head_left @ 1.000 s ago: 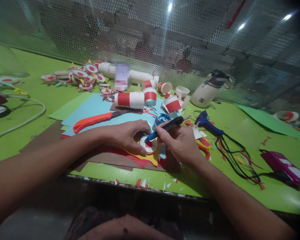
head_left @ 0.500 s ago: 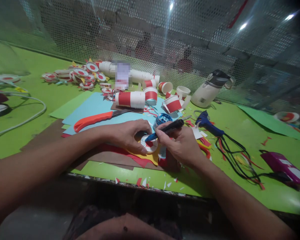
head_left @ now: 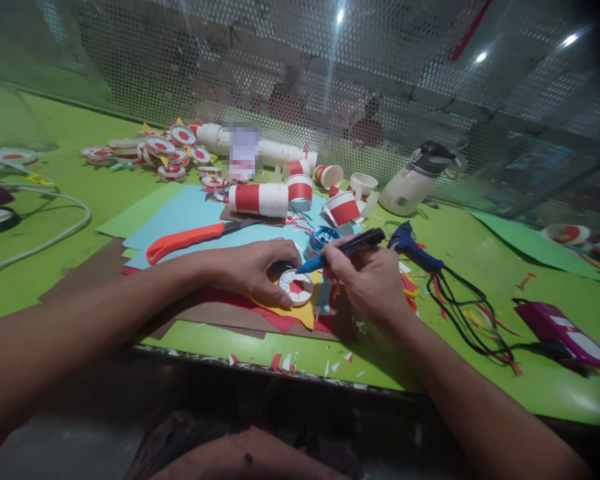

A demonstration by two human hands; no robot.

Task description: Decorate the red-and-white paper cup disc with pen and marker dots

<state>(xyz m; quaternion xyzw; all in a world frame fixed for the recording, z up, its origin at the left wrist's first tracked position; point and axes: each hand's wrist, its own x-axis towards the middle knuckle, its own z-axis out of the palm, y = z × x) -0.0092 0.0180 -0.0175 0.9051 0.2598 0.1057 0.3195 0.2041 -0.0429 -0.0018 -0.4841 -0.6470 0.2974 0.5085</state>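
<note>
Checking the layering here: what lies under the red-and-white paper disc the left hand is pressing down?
The disc rests on a yellow paper piece, over red and brown sheets. The left hand covers the disc's near-left edge, hiding what is beneath there.

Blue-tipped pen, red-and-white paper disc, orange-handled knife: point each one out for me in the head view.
Blue-tipped pen (head_left: 347,247): head view, middle of the black barrel, in the right hand (head_left: 367,283).
Red-and-white paper disc (head_left: 296,287): head view, red centre, by the left hand (head_left: 253,267).
Orange-handled knife (head_left: 185,240): head view, mid-handle.
</note>
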